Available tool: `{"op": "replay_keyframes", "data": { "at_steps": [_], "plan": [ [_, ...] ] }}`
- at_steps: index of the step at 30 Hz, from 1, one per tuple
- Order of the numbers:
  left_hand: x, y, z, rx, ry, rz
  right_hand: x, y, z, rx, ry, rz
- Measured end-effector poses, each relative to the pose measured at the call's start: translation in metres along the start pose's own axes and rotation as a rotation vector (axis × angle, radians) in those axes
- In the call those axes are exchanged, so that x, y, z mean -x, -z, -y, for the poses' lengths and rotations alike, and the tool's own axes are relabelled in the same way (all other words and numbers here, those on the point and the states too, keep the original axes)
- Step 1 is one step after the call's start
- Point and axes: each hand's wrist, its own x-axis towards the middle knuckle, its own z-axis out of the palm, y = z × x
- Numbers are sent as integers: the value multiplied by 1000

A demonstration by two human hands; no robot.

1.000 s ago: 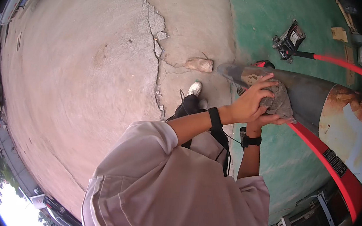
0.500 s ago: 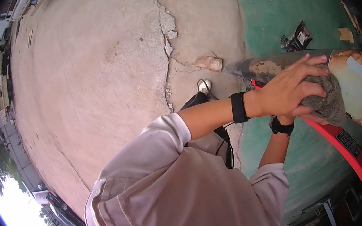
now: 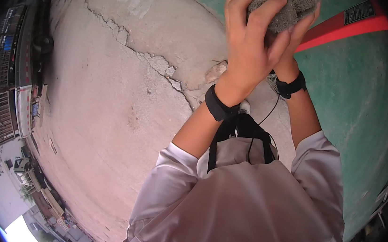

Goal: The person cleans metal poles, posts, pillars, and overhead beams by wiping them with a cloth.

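Person wears a lt. mauve-gray shirt (image 3: 260, 213) w/ a slight sheen and approx. elbow-length sleeves (image 3: 170, 166), a blk. L. wristband (image 3: 219, 106), a matching R. wristband (image 3: 290, 86), dk. trousers (image 3: 248, 127) and a wht. shoe (image 3: 245, 107); a thin blk. cable (image 3: 272, 112) hangs nr. the waist.

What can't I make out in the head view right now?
All in the head view:
- Grey fuzzy bundle: top cut off by the upper edge.
- Right hand: partly hidden behind the bundle and left hand.
- Label on the red bar: print too small to read.
- Brownish chunk: partly behind the left forearm.
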Motion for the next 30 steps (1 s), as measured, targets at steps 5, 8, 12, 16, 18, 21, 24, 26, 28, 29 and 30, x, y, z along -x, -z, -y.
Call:
{"op": "replay_keyframes", "data": {
  "at_steps": [5, 8, 12, 16, 18, 21, 24, 26, 28, 29, 30],
  "plan": [
    [4, 6, 17, -34, -94, 110, 21, -12, -1, -7, -180, -22],
    [42, 12, 45, -16, -84, 238, 64, -14, -15, -71, -460, 29],
    [75, 35, 73, 35, -20, 472, 99, -28, -4, -270, -756, -48],
    [52, 52, 82, 161, -46, 514, 101, -45, 11, 190, -501, -31],
    [27, 51, 73, 220, -105, 439, 76, -48, 22, 206, -411, -108],
    [-12, 36, 65, 280, -214, 289, 19, -40, 38, 332, -232, -203],
    [-26, 27, 60, 371, -223, 248, 26, -41, 0, -19, -291, -325],
    [-1, 17, 87, 346, -297, 236, 34, -44, -1, -201, -378, -327],
    [15, 7, 92, 299, -325, 146, 51, -43, -15, -355, -457, -322],
    [20, 2, 93, 279, -334, 158, 66, -40, -33, -535, -528, -352],
    [28, 2, 96, 253, -334, 175, 75, -38, -38, -503, -530, -343]
  ]
}}
